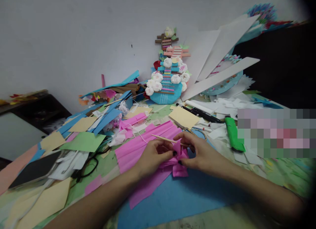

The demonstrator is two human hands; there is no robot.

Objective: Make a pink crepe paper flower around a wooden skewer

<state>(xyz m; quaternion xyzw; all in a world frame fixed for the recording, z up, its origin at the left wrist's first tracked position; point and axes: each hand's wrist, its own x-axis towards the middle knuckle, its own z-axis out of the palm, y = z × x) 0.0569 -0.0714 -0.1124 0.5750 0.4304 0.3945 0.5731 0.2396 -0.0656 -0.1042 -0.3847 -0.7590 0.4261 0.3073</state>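
Both my hands meet over a pink crepe paper sheet (138, 160) that lies on a blue paper sheet (182, 202). My left hand (154, 156) pinches gathered pink crepe paper (181, 156) between thumb and fingers. From the other side, my right hand (197, 153) is closed on the same bunched piece, its thumb under the folds. A thin wooden stick (163, 138) passes across the fingers of both hands; which fingers grip it is partly hidden. Just behind my right hand lie scissors (199, 133), partly covered.
Papercraft guitars with white paper flowers (166, 87) lean against the wall. Beige paper (184, 116), black pens (202, 113) and a green tube-like object (233, 133) lie beyond my right hand. At left are green paper (85, 141), a dark flat device (36, 171) and a black cable (92, 169).
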